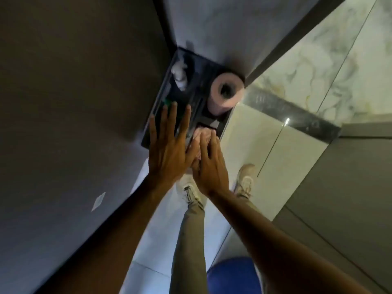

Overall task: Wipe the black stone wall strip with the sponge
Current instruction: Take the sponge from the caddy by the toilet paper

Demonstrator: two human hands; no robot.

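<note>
Over the corner shelf: we reach with both hands toward a dark shelf (167, 96) set where the walls meet.
Left hand (169, 149): fingers spread wide and straight, palm flat over the shelf's near edge, holding nothing we can see.
Right hand (209, 166): fingers loosely extended and laid on a pale pink crumpled thing (197, 137) at the shelf's front; we cannot tell whether it grips it or only rests on it.
Sponge: we judge that pink thing may be it, but blur keeps us from being sure; it could be cloth or paper.
Black stone wall strip (290, 112): glossy, speckled, running along the marble wall to our right, well apart from both hands and untouched.
Risk, wrong item: we could lift paper instead of the sponge, since the pink toilet roll (226, 92) stands just beyond.
Risk, knocking: our spread left fingers lie near a small white figure (180, 74) and could topple it.
Risk, dropping: a loose hold would let the pink thing fall to the floor by our shoes (192, 192).
Risk, light: dimness may hide streaks on the strip.
</note>
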